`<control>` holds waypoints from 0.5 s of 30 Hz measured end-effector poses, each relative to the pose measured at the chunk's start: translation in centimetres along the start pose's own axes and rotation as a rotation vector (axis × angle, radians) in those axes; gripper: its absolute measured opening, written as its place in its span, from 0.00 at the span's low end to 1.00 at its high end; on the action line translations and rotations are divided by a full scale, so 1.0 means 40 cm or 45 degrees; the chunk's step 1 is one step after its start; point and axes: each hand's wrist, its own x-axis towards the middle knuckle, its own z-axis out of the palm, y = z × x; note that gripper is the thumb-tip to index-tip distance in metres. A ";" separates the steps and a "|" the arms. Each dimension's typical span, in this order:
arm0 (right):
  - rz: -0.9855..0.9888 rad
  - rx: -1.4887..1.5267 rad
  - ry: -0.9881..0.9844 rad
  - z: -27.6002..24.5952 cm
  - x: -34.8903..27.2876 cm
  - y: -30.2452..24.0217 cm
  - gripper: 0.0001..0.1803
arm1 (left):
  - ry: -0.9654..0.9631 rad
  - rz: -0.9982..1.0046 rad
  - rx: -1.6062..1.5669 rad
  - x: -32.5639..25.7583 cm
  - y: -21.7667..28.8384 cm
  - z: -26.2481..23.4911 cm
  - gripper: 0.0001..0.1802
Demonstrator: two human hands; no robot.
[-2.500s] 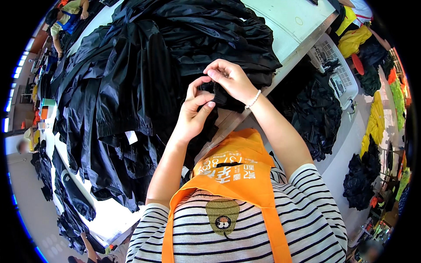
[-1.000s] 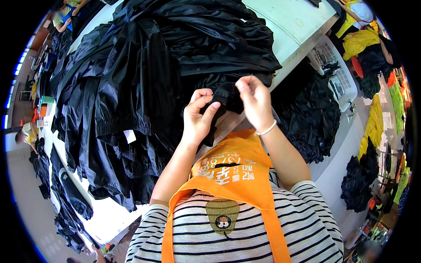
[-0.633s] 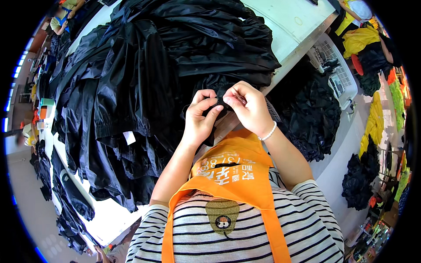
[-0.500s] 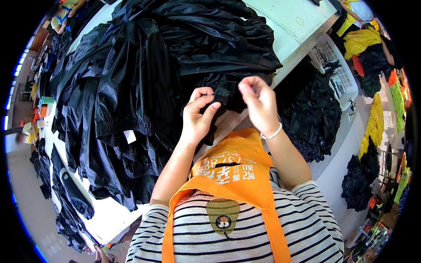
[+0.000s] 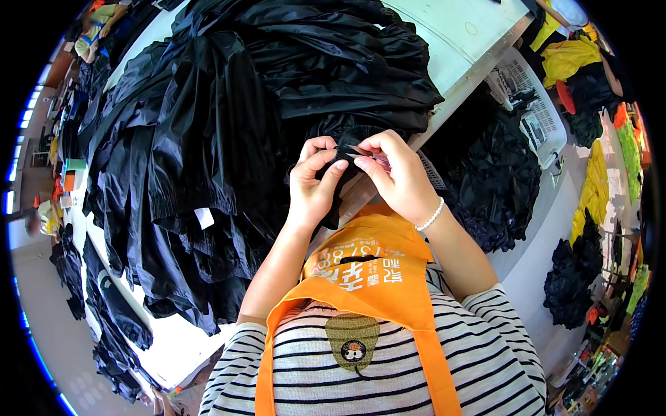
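Observation:
A black garment's gathered elastic cuff (image 5: 345,141) is held up in front of me, at the near edge of a big heap of shiny black garments (image 5: 222,118). Thumb and fingers of my left hand (image 5: 312,186) pinch its left side. From the right, my right hand (image 5: 404,182), with a beaded bracelet at the wrist, closes thumb and forefinger on the cuff's edge. Whether a thread or something thin is also between those fingertips, I cannot make out. In the heap, a small white tag (image 5: 204,218) hangs from a garment left of my left forearm.
The heap covers much of a white table (image 5: 458,35). Right of the table lie more dark garments (image 5: 496,180) beside a white plastic basket (image 5: 534,111). Yellow cloth (image 5: 590,184) and another black bundle (image 5: 572,281) lie farther right. A person (image 5: 97,31) is at far left.
My right hand has come down and left, from apart beside the cuff to pinching at its edge. My left hand keeps its hold in nearly the same place.

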 end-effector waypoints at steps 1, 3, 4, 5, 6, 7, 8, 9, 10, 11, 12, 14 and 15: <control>-0.005 -0.014 -0.016 0.003 0.004 -0.002 0.11 | -0.008 0.013 -0.001 0.001 0.002 0.001 0.07; -0.020 -0.009 -0.003 0.010 0.008 0.000 0.11 | -0.016 0.021 -0.012 0.003 0.004 0.004 0.08; -0.012 -0.004 -0.006 0.010 0.009 0.001 0.11 | -0.019 0.016 -0.021 0.004 0.004 0.005 0.08; -0.004 0.000 -0.010 0.011 0.009 0.001 0.11 | -0.021 0.010 -0.031 0.005 0.005 0.005 0.08; -0.007 0.030 0.003 0.014 0.010 0.002 0.10 | -0.029 0.013 -0.024 0.005 0.003 0.004 0.08; -0.011 0.061 0.016 0.019 0.012 0.002 0.09 | -0.036 0.016 -0.016 0.004 0.000 0.001 0.08; -0.016 0.091 0.025 0.022 0.015 0.002 0.09 | -0.040 0.018 -0.009 0.004 -0.003 -0.001 0.08; -0.001 0.073 0.006 0.022 0.017 0.001 0.08 | -0.039 0.020 -0.017 0.002 -0.004 -0.003 0.08; 0.012 0.057 -0.017 0.022 0.020 0.000 0.08 | -0.035 0.021 -0.024 -0.002 -0.003 -0.006 0.08; 0.012 0.045 -0.042 0.025 0.029 -0.003 0.07 | -0.024 0.031 -0.022 -0.002 -0.002 -0.016 0.08; -0.021 0.103 0.013 0.036 0.030 -0.001 0.06 | -0.004 0.028 -0.085 -0.008 -0.012 -0.018 0.09; -0.070 0.158 0.072 0.038 0.035 -0.002 0.06 | 0.027 0.006 -0.098 -0.012 -0.009 -0.006 0.09; -0.092 0.220 0.107 0.035 0.044 -0.015 0.06 | 0.016 0.024 -0.067 -0.001 -0.010 0.001 0.09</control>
